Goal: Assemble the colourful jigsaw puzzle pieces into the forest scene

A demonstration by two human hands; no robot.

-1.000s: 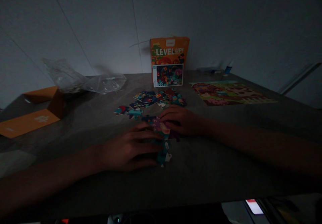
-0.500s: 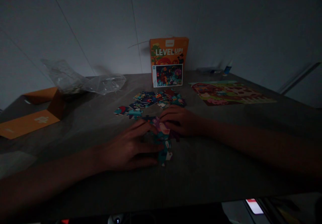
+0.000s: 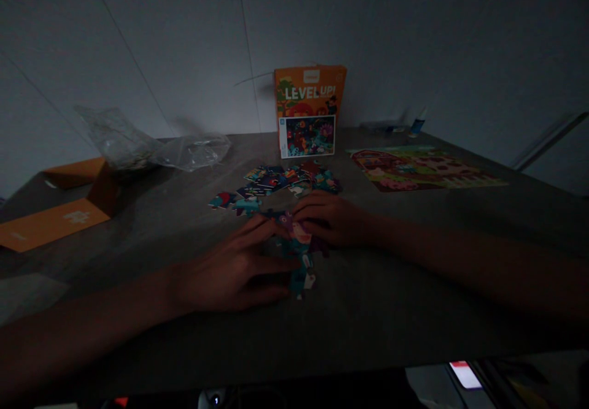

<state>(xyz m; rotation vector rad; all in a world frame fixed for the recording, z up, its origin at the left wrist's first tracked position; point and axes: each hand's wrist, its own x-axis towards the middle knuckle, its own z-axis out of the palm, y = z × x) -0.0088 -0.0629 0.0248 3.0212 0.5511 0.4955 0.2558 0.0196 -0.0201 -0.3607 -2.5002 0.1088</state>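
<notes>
In the dim head view, a small patch of joined jigsaw pieces [image 3: 301, 246], purple, pink and teal, lies on the table between my hands. My left hand [image 3: 234, 268] rests at its left side, fingers spread and their tips touching the pieces. From the upper right, my right hand [image 3: 329, 216] has its fingers and thumb bent around a pink and purple piece at the top of the patch; the fingers cover part of it. Just beyond, loose jigsaw pieces [image 3: 271, 181] lie in a heap, with a few teal and red ones at its left.
An orange puzzle box [image 3: 310, 78] stands at the back, a picture card [image 3: 307, 136] leaning on it. To the right lie a farm-scene puzzle [image 3: 427, 168] and a small blue-and-white tube [image 3: 416, 127]. At left are an open orange box [image 3: 55, 224] and clear plastic bags [image 3: 193, 151].
Both hands stay almost in place on the joined pieces. The whole view has shifted very slightly; nothing else has visibly moved.
</notes>
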